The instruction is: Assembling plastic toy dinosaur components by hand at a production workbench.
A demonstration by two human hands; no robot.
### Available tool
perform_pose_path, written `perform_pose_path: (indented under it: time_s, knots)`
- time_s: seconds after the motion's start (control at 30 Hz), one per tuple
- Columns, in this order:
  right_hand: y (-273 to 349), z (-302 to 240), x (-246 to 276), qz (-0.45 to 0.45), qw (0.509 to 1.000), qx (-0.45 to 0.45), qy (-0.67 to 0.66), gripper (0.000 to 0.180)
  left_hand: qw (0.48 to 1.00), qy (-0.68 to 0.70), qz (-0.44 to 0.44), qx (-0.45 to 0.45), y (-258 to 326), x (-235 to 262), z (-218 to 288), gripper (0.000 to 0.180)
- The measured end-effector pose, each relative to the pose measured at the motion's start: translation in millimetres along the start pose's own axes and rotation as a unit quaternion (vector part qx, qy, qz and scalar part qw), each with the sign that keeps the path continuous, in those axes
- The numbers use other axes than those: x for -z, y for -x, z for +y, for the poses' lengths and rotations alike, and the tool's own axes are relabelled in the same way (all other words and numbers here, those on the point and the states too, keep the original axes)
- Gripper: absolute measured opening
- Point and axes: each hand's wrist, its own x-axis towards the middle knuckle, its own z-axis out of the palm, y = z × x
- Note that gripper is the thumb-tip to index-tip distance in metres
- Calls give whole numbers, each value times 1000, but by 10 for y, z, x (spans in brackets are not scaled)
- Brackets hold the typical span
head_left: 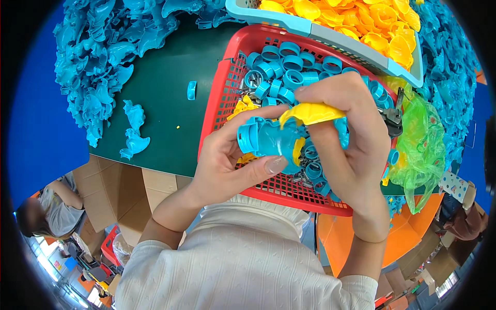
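Observation:
My left hand (219,168) is wrapped round a blue plastic body part (269,138), its thumb pressed along the near side. A small yellow bit (298,151) shows at the right end of that part. Between thumb and fingers, my right hand (359,137) pinches a curved yellow plastic shell (318,114). The shell's left tip overlaps the top of the blue part; whether they are joined I cannot tell. Both hands hover over a red basket (213,103) with many blue rings (293,62), small metal pieces and some yellow parts (243,107) in it.
Behind it stands a pale blue basket (289,21) of yellow shells (364,23). Blue molded pieces (98,57) heap up left and right on the green table (170,77). A lone ring (191,90) lies there. Right are a green plastic bag (426,137) and a black object (393,124).

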Motion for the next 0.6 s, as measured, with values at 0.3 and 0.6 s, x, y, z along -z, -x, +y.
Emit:
perform_pose_path:
  time_s: [0.3, 0.6]
  knots:
    - [69, 38, -148, 6, 955, -98, -279, 26, 1000, -5, -10, 11, 3, 16, -5, 53]
    - [53, -14, -142, -14, 997, -78, 21, 20, 995, 84, 33, 44, 11, 38, -18, 51]
